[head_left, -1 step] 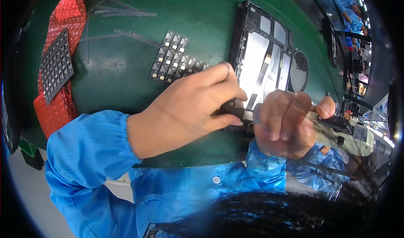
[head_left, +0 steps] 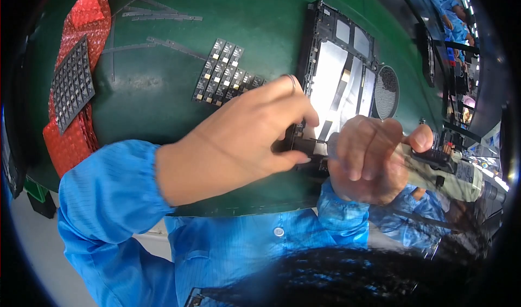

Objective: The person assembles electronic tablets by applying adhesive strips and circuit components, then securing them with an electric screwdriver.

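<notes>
An open-backed flat electronic device, with a black frame and silvery panels, lies on the table. At its near left corner is my left hand, a ring on one finger. Its thumb and index finger are apart around a dark part of the corner; its other fingers are partly hidden. My right hand is wrapped round a pale electric screwdriver with a black lever. The thin bit points left to the device's near edge, close to my left thumb and index finger; its exact contact cannot be made out.
Small circuit boards sit in rows left of the device. Another board panel rests on red bubble wrap. Thin dark strips are scattered at the far left. A round dish of small dark screws stands right of the device.
My left hand has shifted slightly left, and its thumb has drawn back a little from the device's corner. My right hand and the screwdriver have hardly moved.
</notes>
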A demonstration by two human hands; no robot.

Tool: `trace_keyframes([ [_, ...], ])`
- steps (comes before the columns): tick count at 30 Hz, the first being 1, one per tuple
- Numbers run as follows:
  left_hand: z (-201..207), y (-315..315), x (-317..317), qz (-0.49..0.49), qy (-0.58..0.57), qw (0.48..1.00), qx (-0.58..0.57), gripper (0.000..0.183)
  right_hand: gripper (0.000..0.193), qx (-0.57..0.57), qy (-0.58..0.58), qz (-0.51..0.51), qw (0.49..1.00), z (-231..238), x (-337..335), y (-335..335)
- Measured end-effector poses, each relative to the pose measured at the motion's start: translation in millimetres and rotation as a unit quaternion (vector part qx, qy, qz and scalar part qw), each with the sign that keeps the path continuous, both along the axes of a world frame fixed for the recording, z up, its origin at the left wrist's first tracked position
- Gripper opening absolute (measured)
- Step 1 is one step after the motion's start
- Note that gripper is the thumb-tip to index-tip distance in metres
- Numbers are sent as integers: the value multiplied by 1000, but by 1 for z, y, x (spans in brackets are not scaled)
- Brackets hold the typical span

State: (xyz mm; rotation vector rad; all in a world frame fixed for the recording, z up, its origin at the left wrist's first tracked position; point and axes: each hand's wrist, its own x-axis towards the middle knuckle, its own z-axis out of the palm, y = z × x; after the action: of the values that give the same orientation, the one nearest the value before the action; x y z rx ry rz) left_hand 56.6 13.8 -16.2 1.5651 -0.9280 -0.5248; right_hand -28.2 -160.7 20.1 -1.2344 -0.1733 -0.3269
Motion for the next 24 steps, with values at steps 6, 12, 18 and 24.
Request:
trace_keyframes([
  [6,12,3,19,18,221,973,69,26,28,-37,36,-13,999,-1,-1,8],
  [12,-9,-5,13,47,151,985,71,31,30,-88,50,-18,995,-9,-3,7],
  [18,-11,-4,12,63,106,990,64,38,26,-76,55,3,996,-6,6,12],
  [24,-16,-5,9,65,103,991,54,37,24,-76,82,-28,993,-6,2,16],
])
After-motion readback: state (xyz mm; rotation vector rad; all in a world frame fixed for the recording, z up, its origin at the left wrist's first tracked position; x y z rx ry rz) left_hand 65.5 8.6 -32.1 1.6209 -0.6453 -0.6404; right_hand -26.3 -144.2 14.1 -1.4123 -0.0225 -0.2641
